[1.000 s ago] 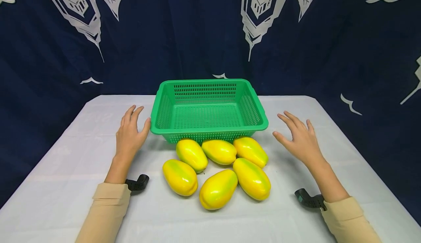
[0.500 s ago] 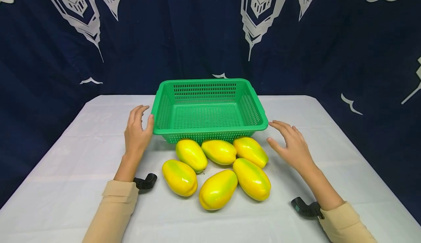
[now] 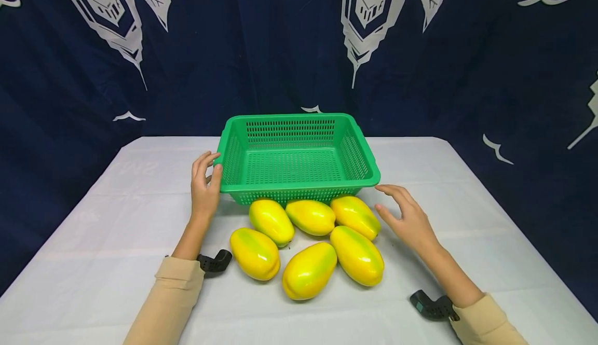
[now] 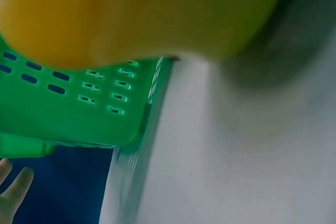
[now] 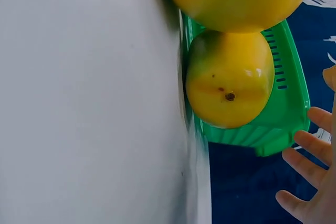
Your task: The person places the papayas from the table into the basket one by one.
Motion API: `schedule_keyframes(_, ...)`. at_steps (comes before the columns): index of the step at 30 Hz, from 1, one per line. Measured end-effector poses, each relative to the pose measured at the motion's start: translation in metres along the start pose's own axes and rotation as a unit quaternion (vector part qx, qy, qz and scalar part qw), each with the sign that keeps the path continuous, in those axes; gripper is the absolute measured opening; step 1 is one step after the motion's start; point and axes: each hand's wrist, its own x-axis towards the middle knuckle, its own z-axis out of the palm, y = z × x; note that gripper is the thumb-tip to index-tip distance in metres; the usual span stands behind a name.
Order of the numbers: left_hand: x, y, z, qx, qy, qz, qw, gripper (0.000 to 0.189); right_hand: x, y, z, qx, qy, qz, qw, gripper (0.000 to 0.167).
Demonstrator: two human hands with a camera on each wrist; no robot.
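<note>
Left hand (image 3: 204, 192), perhaps touching basket (image 3: 299, 188), yellow fruits (image 3: 310, 271)

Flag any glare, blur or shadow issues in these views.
Head view: clear, with bright glare spots on the yellow fruits and soft shadows on the white cloth; left wrist view: dim, the nearest fruit blurred, the green basket sharper; right wrist view: also dim, small highlights on the farther fruit.

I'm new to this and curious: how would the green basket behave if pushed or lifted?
The green basket looks fairly stiff, since its rim appears straight and unsagging. It is probably light for its size: the walls are full of slots and nothing lies inside. Pushed toward the viewer, it would likely bump the yellow fruits just in front.
</note>
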Motion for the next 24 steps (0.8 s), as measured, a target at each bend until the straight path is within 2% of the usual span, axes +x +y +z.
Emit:
schedule_keyframes(3,-0.001,-0.003,0.0,-0.03,-0.018,-0.021,0.9992,0.039,-0.002,0.002,0.002,0.025,-0.006,0.013,0.9996,0.04)
schedule_keyframes(10,-0.006,-0.007,0.003,-0.067,-0.053,-0.058,0.9947,0.045,-0.006,0.008,0.011,0.094,-0.028,0.028,0.9948,0.042)
schedule_keyframes(17,-0.008,-0.01,0.005,-0.143,-0.072,-0.105,0.9815,0.05,-0.009,0.013,0.021,0.148,-0.053,0.028,0.9872,0.049)
schedule_keyframes(24,-0.011,-0.015,0.004,-0.172,-0.103,-0.141,0.9695,0.054,-0.01,0.014,0.027,0.197,-0.076,0.025,0.9772,0.05)
